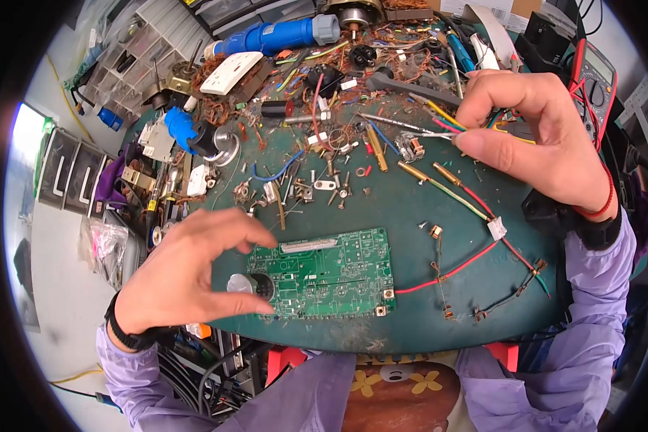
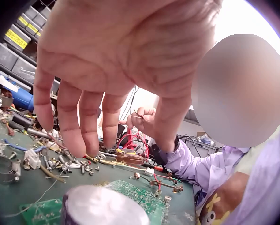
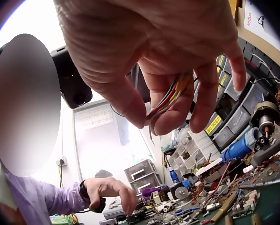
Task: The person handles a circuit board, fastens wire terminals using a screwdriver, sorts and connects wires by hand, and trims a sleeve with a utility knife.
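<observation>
In the head view my left hand [image 1: 194, 273] is over the left end of a green circuit board [image 1: 338, 270], thumb and fingers spread apart and holding nothing. Between them stands a large round silver-topped capacitor [image 1: 240, 284], whose flat top fills the bottom of the left wrist view. My right hand [image 1: 529, 133] is raised over the right side of the bench and pinches a small bunch of coloured wires [image 3: 168, 101] between thumb and forefinger. Red, green, yellow and white strands show in the right wrist view. Below that hand lie wires with brass ends [image 1: 450, 176].
Loose screws and small metal parts [image 1: 324, 183] lie behind the board. Farther back are a blue connector [image 1: 273, 36], a white socket plate [image 1: 230, 72] and tangled copper scraps. A multimeter [image 1: 594, 83] stands at the right. The green bench top's [image 1: 338, 338] front edge runs near the body.
</observation>
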`<state>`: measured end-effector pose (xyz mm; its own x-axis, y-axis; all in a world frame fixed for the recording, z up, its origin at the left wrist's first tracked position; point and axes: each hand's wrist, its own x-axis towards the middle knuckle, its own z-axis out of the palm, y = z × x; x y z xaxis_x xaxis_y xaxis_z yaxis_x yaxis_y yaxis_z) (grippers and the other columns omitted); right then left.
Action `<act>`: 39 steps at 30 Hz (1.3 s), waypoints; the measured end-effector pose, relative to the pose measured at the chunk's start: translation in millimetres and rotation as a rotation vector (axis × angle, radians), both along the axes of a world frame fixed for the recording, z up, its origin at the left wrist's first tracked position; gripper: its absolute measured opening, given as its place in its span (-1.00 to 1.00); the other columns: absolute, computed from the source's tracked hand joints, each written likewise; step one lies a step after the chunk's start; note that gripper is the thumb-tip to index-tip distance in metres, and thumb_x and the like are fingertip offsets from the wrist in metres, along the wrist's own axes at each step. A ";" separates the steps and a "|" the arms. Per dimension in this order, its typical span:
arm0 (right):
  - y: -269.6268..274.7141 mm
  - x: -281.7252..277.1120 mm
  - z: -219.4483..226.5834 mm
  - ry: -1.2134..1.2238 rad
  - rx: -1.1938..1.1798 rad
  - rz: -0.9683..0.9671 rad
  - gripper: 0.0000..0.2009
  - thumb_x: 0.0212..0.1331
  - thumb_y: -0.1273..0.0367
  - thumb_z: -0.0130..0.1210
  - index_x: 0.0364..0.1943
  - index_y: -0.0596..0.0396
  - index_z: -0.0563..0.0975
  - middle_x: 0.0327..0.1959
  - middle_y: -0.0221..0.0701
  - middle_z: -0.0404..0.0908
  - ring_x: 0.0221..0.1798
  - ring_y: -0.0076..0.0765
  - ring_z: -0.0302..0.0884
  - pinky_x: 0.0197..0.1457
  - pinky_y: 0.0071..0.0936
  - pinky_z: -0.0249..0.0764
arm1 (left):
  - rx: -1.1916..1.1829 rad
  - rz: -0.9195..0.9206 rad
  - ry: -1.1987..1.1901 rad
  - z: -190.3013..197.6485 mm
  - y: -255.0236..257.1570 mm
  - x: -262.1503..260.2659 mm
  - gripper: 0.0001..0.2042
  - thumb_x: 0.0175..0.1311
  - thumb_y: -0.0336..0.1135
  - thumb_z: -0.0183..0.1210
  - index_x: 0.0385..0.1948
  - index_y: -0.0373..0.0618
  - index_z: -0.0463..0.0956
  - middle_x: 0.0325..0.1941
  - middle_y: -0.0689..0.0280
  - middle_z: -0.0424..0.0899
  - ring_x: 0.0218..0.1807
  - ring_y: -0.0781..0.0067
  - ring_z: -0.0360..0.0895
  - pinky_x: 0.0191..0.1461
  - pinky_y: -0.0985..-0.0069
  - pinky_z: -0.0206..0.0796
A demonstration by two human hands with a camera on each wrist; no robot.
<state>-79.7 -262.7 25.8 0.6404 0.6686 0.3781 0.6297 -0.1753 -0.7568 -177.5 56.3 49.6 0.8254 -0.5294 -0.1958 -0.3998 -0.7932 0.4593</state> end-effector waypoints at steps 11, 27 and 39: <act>-9.8 -23.9 -3.2 -0.096 -0.116 -0.050 -0.86 0.02 0.43 0.21 -0.49 0.22 0.50 -0.45 -0.38 0.51 -0.29 -0.41 0.39 -0.14 -0.46 0.28 | 0.239 0.040 -0.188 -11.0 6.8 -46.7 -0.46 -0.33 -0.25 0.48 -0.17 -0.17 0.53 -0.18 0.19 0.58 -0.13 0.04 0.53 -0.06 0.31 0.36; -30.7 -36.4 -6.2 -0.154 -0.215 -0.066 -0.88 0.11 0.36 0.22 -0.37 0.13 0.63 -0.42 -0.35 0.64 -0.31 -0.25 0.51 -0.10 -0.34 0.33 | 0.137 0.146 -0.137 -11.0 1.7 -19.8 -0.68 -0.11 -0.37 0.36 -0.26 -0.15 0.53 -0.24 0.23 0.57 -0.18 0.13 0.54 -0.15 0.32 0.38; -13.1 -49.9 -14.7 0.007 -0.073 0.026 -0.92 0.06 0.45 0.22 -0.39 0.17 0.61 -0.50 -0.34 0.60 -0.38 -0.34 0.53 -0.28 -0.40 0.38 | -0.079 -0.279 -0.530 8.5 -93.1 11.9 -0.60 -0.15 -0.31 0.39 -0.18 -0.12 0.57 -0.16 0.19 0.57 -0.14 0.13 0.49 -0.09 0.28 0.30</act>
